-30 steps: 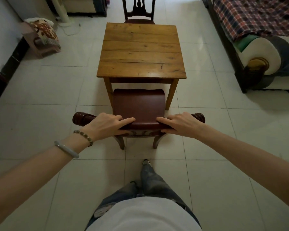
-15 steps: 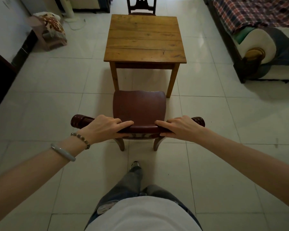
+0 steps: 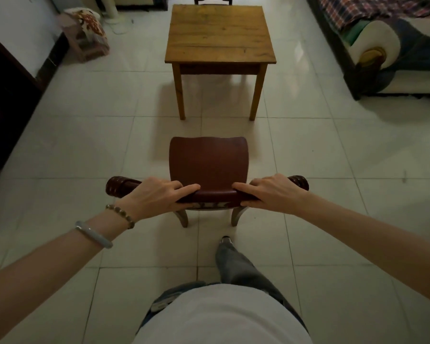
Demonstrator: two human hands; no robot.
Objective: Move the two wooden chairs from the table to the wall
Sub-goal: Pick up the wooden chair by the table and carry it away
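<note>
A dark red-brown wooden chair (image 3: 208, 162) stands on the tiled floor in front of me, its seat facing the square wooden table (image 3: 220, 36). A gap of floor lies between the seat's front edge and the table legs. My left hand (image 3: 157, 196) grips the left half of the chair's top rail. On the right half of the same rail is my right hand (image 3: 271, 193), also closed around it. Behind the table, at the top edge of the view, only the back of a second wooden chair (image 3: 212, 0) shows.
A sofa (image 3: 392, 45) with a plaid cover lines the right side. A small stool with a patterned cloth (image 3: 87, 36) and a fan base (image 3: 114, 17) stand at the back left by the white wall (image 3: 15, 33). Dark furniture (image 3: 0, 100) runs along the left. My leg (image 3: 233, 259) steps behind the chair.
The chair has come back toward me, away from the table, with both hands still on its rail. The gap between seat and table has widened, and the table now sits farther up the view.
</note>
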